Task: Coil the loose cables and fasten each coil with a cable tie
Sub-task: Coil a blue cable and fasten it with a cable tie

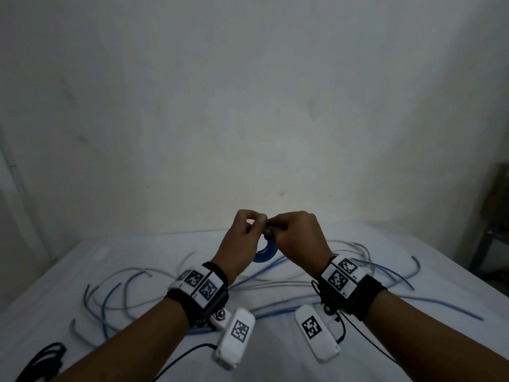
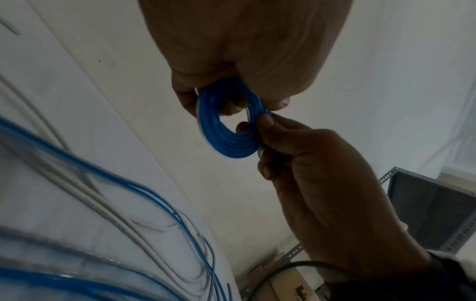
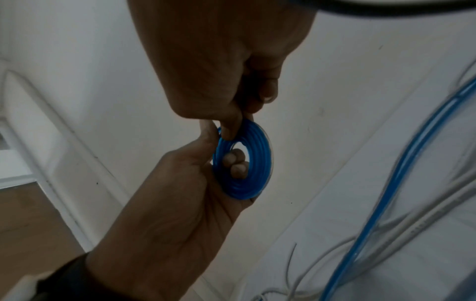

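Both hands are raised above the white-covered table [image 1: 358, 244] and hold a small blue cable coil [image 1: 265, 253] between them. My left hand [image 1: 257, 220] grips the coil's left side. In the right wrist view its fingers [image 3: 235, 163] show through the hole of the coil [image 3: 243, 163]. My right hand [image 1: 275, 230] pinches the coil's upper rim. In the left wrist view, the left hand [image 2: 231, 101] holds the top of the coil [image 2: 224, 138] and the right hand [image 2: 260, 124] pinches its right edge. No cable tie is clearly visible.
Loose blue cables [image 1: 385, 268] and white cables [image 1: 275, 283] sprawl across the table below the hands. A black cable bundle [image 1: 44, 357] lies at the near left corner. A grey metal rack [image 1: 493, 230] stands off the table's right side. A bare wall rises behind.
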